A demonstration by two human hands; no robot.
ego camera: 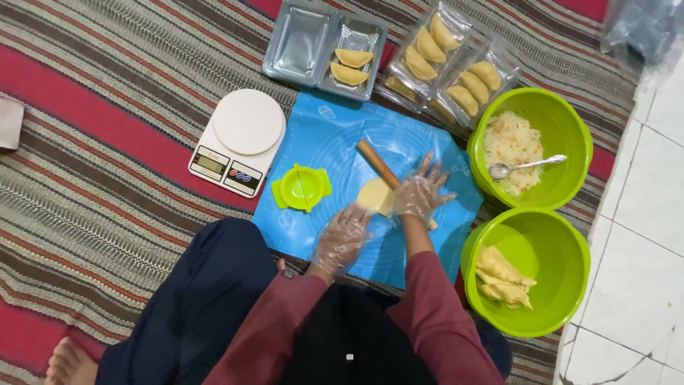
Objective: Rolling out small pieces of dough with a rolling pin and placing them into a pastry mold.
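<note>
Dough disc [375,195] lay flat near the centre of the blue silicone mat [324,153], which kept it off the striped rug [107,107] and gave a smooth rolling surface. A wooden rolling pin [377,162] rested diagonally across the disc's far edge. The right hand [420,194], in a clear plastic glove, pressed on the pin's near end with fingers spread flat, not closed around anything. The left hand [342,237], also gloved, lay open with fingertips touching the disc's near edge, apparently to steady it. A green dumpling press [304,187] sat just beside the mat's left edge, within reach, next to a white kitchen scale [239,141]. Two green bowls stood to the right: the far bowl [563,125] held rice filling with a spoon [526,165], the near bowl [552,246] held raw dough pieces. Clear trays [445,60] with folded pastries lay beyond the mat.
</note>
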